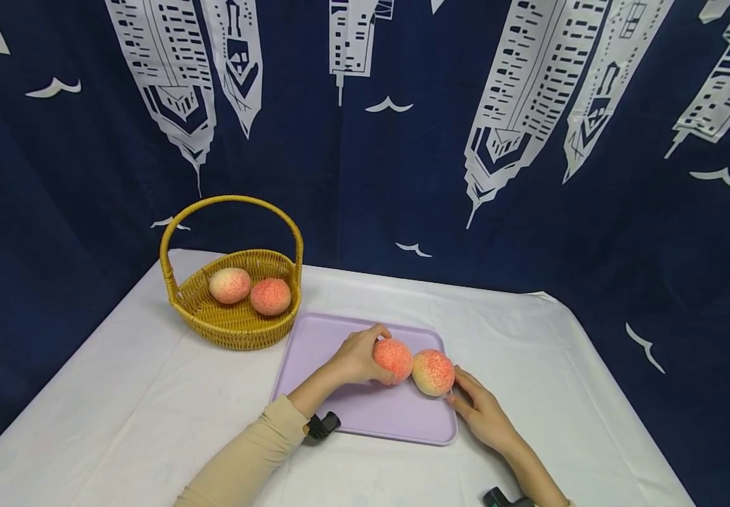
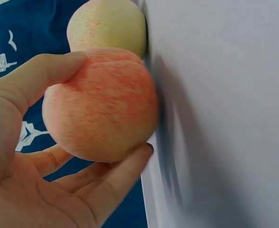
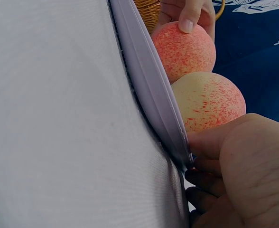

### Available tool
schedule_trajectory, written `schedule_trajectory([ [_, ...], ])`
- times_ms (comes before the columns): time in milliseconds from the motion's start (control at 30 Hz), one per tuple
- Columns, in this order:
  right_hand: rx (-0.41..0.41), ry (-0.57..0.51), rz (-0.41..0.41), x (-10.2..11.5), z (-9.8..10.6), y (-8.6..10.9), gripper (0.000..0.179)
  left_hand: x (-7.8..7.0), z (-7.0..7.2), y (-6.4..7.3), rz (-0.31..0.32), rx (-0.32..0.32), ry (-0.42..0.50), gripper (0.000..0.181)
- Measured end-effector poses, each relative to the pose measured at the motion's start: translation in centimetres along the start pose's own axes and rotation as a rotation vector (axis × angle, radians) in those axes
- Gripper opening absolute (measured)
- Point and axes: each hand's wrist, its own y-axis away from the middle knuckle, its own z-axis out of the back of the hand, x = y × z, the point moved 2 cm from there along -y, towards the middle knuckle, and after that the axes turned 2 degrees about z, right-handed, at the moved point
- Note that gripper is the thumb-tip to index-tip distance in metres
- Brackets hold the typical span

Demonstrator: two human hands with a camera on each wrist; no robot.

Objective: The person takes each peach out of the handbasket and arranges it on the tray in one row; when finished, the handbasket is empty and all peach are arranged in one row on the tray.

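My left hand (image 1: 357,358) grips a red-pink peach (image 1: 393,361) over the lilac tray (image 1: 365,412), thumb on one side and fingers on the other. In the left wrist view the held peach (image 2: 101,104) shows close over the tray's surface. A yellow-and-red peach (image 1: 433,372) sits beside it near the tray's right edge, overlapping it in the right wrist view. My right hand (image 1: 484,412) holds the tray's right edge; in the right wrist view its thumb (image 3: 210,140) lies at the rim, close to the yellow-and-red peach, with the other fingers below, partly hidden.
A yellow wicker basket (image 1: 238,340) with a tall handle stands behind the tray to the left. Inside lie a pale peach (image 1: 230,285) and a redder peach (image 1: 270,296). A white cloth (image 1: 118,394) covers the table, and a navy patterned curtain (image 1: 365,176) hangs behind.
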Motion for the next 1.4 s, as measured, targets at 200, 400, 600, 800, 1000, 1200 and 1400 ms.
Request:
schedule_trajectory([
  [200,0.010,0.000,-0.016,-0.1,0.0,0.0,0.054,-0.1,-0.1,0.0,-0.002,0.008,0.001,0.067],
  [400,0.005,0.003,-0.010,-0.1,0.0,0.0,0.054,0.1,-0.4,0.1,-0.004,0.031,-0.006,0.069],
  [600,0.011,0.001,-0.020,-0.2,0.0,0.1,0.053,0.1,-0.6,0.0,-0.016,0.036,-0.006,0.070],
  [800,0.010,-0.002,-0.015,-0.1,0.1,0.0,0.054,-0.1,-0.3,0.1,-0.015,0.043,-0.046,0.078],
  [1000,0.013,0.011,-0.019,-0.2,0.0,0.0,0.054,-0.6,0.8,0.5,-0.029,0.039,-0.075,0.089],
  [1200,0.020,0.001,-0.032,-0.2,0.0,0.0,0.054,-1.3,3.6,1.5,-0.060,-0.015,-0.062,0.079],
  [1400,0.016,0.000,-0.020,0.0,0.1,0.0,0.054,-0.8,7.3,3.0,-0.099,-0.119,-0.087,0.070],
])
